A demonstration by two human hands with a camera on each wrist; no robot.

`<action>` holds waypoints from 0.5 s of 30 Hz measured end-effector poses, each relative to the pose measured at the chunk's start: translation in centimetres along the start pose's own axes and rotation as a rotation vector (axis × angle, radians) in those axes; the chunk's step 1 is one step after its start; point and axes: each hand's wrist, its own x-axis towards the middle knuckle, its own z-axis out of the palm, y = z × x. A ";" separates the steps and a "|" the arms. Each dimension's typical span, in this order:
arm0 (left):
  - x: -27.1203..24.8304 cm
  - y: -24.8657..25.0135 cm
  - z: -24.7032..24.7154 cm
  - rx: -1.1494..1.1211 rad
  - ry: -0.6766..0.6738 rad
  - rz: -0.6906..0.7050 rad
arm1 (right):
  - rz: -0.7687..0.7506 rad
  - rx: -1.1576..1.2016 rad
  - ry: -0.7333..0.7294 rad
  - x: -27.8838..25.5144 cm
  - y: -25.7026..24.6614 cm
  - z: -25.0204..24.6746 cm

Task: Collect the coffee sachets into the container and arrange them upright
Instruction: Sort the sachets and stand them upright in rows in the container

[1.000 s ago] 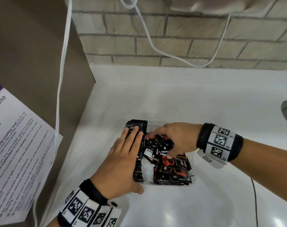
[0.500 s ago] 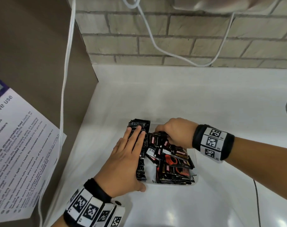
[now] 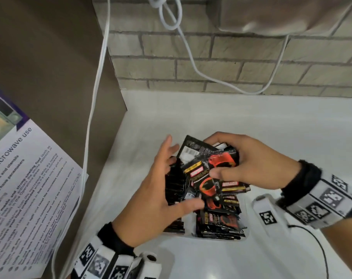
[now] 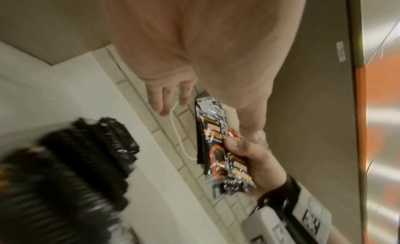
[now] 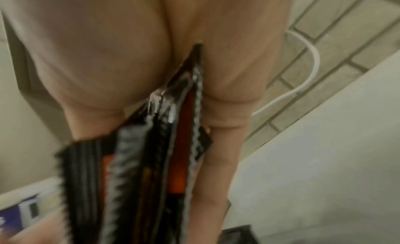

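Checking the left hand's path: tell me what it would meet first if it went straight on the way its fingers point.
Probably the bunch of sachets gripped by the right hand: the left hand's straight fingers point up toward it, just short of it. Depth is unclear.

Black-and-red coffee sachets (image 3: 215,170) bunched above white container (image 3: 219,237), others upright inside

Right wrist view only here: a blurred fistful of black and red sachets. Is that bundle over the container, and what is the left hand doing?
Observer: The right hand holds the bundle of black-and-red foil coffee sachets above the white plastic container, near its far end.
Operator: And the left hand?
Observer: The left hand is open, fingers spread, beside a row of upright black sachets along the container's left side.
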 end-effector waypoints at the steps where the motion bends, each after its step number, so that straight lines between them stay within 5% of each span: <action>1: 0.3 0.5 0.0 -0.082 0.031 0.013 | -0.015 0.055 -0.041 0.0 -0.6 0.7; 7: 1.4 0.7 0.1 -0.250 -0.061 -0.076 | -0.066 0.091 0.102 1.2 -1.5 3.8; 15: 2.0 -0.3 0.1 -0.443 -0.010 -0.291 | -0.048 0.139 0.258 2.1 -1.7 5.3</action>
